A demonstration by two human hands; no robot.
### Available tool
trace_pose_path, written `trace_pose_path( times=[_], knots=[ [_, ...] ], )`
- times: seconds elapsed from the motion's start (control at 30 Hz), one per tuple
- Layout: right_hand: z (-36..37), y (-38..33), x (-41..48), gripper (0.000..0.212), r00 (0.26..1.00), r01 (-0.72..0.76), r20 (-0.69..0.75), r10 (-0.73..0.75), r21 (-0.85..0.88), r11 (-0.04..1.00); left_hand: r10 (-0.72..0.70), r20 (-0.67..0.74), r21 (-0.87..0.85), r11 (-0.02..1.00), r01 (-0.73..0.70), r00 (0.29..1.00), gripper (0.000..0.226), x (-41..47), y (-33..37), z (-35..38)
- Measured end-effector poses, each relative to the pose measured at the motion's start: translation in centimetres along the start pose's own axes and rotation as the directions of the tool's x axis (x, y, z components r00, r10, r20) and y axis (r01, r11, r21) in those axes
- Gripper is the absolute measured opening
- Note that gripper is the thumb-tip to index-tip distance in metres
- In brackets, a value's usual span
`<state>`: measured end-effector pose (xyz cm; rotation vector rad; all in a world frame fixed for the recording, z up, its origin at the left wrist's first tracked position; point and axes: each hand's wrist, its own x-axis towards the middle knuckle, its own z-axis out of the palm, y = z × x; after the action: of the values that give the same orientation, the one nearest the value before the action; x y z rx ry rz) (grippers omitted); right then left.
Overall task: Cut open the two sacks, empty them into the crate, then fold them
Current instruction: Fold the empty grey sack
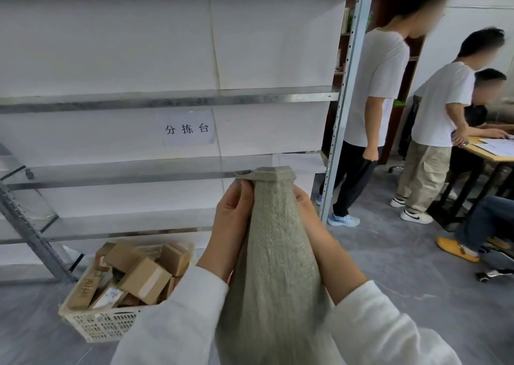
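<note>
A grey-green woven sack [274, 267] hangs upright in front of me, narrow at the top and wider toward my chest. My left hand [232, 220] pinches its top left corner. My right hand [304, 211] grips the sack's right edge just below the top, fingers hidden behind the cloth. On the floor to the lower left stands a cream plastic crate [103, 324] holding several brown cardboard boxes [144, 280]. A second sack is not in view.
A metal shelf rack [167, 97] with white backing and a paper sign fills the wall ahead. Its upright post [338, 131] stands right of the sack. Three people [372, 92] stand or sit at a wooden table [489, 150] on the right. Grey floor lies around.
</note>
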<state>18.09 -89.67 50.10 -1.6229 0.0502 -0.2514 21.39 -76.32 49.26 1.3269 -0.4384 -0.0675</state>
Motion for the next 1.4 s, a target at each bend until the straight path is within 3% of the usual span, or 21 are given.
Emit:
trace_pose_path(
  times=[0.03, 0.1, 0.2, 0.3, 0.4, 0.47, 0.57, 0.7, 0.83, 0.9, 0.97, 1.03, 1.17, 1.27, 1.4],
  knots=[
    [0.7, -0.2, 0.2, 0.032, 0.999, 0.032, -0.011, -0.031, 0.059, 0.998, -0.018, 0.018, -0.044, 0.999, 0.018, 1.000, 0.027, 0.4, -0.6, -0.2],
    [1.0, 0.3, 0.1, 0.037, 0.997, 0.073, 0.029, -0.076, 0.095, 0.993, -0.175, 0.042, -0.129, 0.975, 0.179, 0.984, 0.055, 0.9, -1.0, 0.0],
    [0.5, 1.3, 0.0, 0.047, 0.999, 0.037, -0.016, -0.036, 0.045, 0.998, -0.332, 0.097, -0.163, 0.925, 0.344, 0.938, 0.027, 0.4, -2.7, -0.1],
    [-1.1, 1.9, -0.2, 0.030, 0.998, 0.022, -0.064, -0.020, 0.034, 0.999, -0.370, 0.125, -0.145, 0.911, 0.386, 0.920, 0.032, -1.4, -4.5, -0.9],
    [-2.8, 2.3, -1.1, 0.017, 0.999, 0.043, -0.003, -0.043, 0.110, 0.993, -0.278, 0.019, -0.119, 0.953, 0.278, 0.960, 0.041, -2.1, -4.4, -1.1],
    [-3.8, 2.3, -1.9, 0.049, 0.994, 0.055, 0.081, -0.073, 0.199, 0.978, -0.171, -0.112, -0.043, 0.985, 0.168, 0.979, 0.045, -1.5, -3.6, -1.0],
    [-3.9, 1.7, -2.9, 0.052, 0.978, 0.097, 0.192, -0.082, -0.072, 0.993, 0.038, -0.210, 0.101, 0.995, -0.017, 0.977, 0.043, -0.5, -2.4, -0.7],
    [-2.7, 1.1, -3.0, 0.035, 0.993, 0.114, 0.051, -0.110, -0.061, 0.992, 0.359, -0.267, 0.380, 0.892, -0.245, 0.894, 0.028, -0.7, -0.3, 0.4],
    [-2.0, 0.9, -4.4, 0.026, 0.951, 0.269, 0.135, -0.278, 0.085, 0.959, 0.540, -0.282, 0.415, 0.814, -0.407, 0.793, 0.019, -1.7, 1.7, -0.4],
    [-1.5, 0.8, -4.6, 0.021, 0.956, 0.243, 0.127, -0.263, 0.153, 0.958, 0.479, -0.247, 0.406, 0.840, -0.359, 0.842, 0.023, -1.7, 2.1, -0.7],
    [-1.1, 0.8, -4.3, 0.021, 0.981, 0.172, 0.052, -0.184, 0.189, 0.967, 0.322, -0.183, 0.439, 0.872, -0.215, 0.929, 0.033, -1.6, 1.5, -0.9],
    [-0.9, 1.2, -3.9, 0.025, 0.990, 0.142, -0.021, -0.141, 0.169, 0.975, 0.202, -0.165, 0.419, 0.901, -0.117, 0.966, 0.038, -2.0, 0.3, -1.3],
    [-1.0, 2.0, -3.9, 0.029, 0.988, 0.151, 0.004, -0.153, 0.138, 0.979, 0.065, -0.087, 0.238, 0.970, -0.043, 0.994, 0.044, -3.2, -0.3, -2.7],
    [-1.1, 2.4, -4.4, 0.030, 0.984, 0.175, 0.032, -0.178, 0.075, 0.982, 0.013, 0.013, 0.246, 0.969, -0.015, 1.000, 0.030, -4.4, 0.5, -3.0],
    [-0.6, 2.9, -5.2, 0.034, 0.985, 0.149, 0.090, -0.150, 0.013, 0.989, 0.012, -0.097, 0.254, 0.967, 0.013, 0.995, 0.028, -6.1, 0.4, -3.5]
  ],
)
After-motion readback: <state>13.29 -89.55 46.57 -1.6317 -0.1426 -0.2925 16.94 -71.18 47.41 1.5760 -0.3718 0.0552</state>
